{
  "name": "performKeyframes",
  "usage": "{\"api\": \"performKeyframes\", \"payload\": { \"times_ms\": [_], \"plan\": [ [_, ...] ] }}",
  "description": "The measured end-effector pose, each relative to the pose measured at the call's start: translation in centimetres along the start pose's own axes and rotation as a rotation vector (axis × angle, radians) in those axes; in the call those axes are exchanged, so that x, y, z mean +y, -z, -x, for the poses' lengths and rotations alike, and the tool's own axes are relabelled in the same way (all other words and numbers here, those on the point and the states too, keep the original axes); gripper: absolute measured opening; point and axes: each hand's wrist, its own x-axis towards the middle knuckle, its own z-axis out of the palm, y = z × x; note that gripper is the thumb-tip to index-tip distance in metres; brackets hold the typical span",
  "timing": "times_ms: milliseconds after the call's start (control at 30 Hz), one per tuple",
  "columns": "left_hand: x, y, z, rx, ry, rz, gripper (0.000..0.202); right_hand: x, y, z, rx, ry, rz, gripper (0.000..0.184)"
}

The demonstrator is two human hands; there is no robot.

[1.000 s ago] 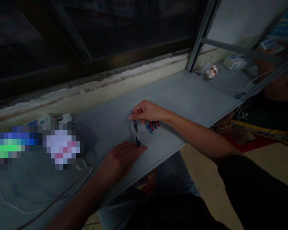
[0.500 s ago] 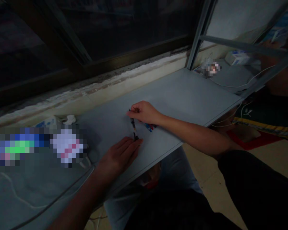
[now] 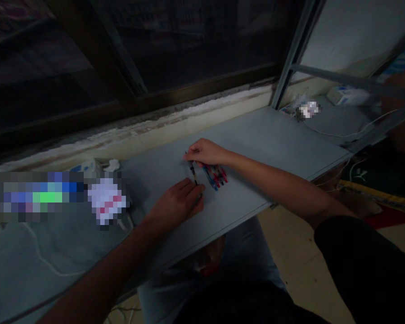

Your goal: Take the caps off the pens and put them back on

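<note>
Denim jeans (image 3: 249, 256) show below the front edge of a gray board (image 3: 263, 144), with a tiled floor (image 3: 303, 270) to their right. Two bare arms reach over that edge: the left arm (image 3: 97, 274) from the lower left, and the right arm (image 3: 273, 175) from a black sleeve (image 3: 357, 265) at the right. Both forearms angle inward, so the hands nearly meet.

The right hand (image 3: 205, 153) has its fingers bunched, pinching the upper part of one black pen (image 3: 193, 173). That pen tilts across the gap between the hands. The left hand (image 3: 177, 204) has its fingers together and curled over the pen's lower end, hiding it; whether they pinch it, I cannot tell.

Just beside the pen, under the right hand, lie red and blue pens (image 3: 215, 176) side by side. At least three show, and the hand hides any exact count.

Farther left on the board sit two pixel-blurred patches (image 3: 40, 195) (image 3: 106, 200), their labels unreadable. Beyond run a cream sill (image 3: 162, 130) and a dark window frame (image 3: 202, 87). At the far right stand a metal post (image 3: 292, 54), a white box (image 3: 347, 96) and a white cord (image 3: 354, 133), with no legible writing.
</note>
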Motion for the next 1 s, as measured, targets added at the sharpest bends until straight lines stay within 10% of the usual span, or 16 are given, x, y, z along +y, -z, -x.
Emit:
{"api": "performKeyframes", "payload": {
  "times_ms": [233,400,533,1000],
  "plan": [
    [0.5,-1.3,0.1,0.041,0.082,0.119,0.021,2.1,1.6,0.9,-0.006,-0.029,0.068,0.049],
    [0.3,-1.5,0.4,0.053,0.209,0.325,0.019,3.0,4.6,1.2,0.069,-0.104,0.501,0.045],
    [0.0,-1.5,0.4,0.048,0.329,0.422,0.023,3.2,5.7,1.7,-0.112,-0.263,0.616,0.047],
    [-0.5,-0.8,0.9,-0.061,0.391,0.595,0.019,1.8,3.2,2.2,-0.286,-0.235,0.512,0.041]
  ]
}}
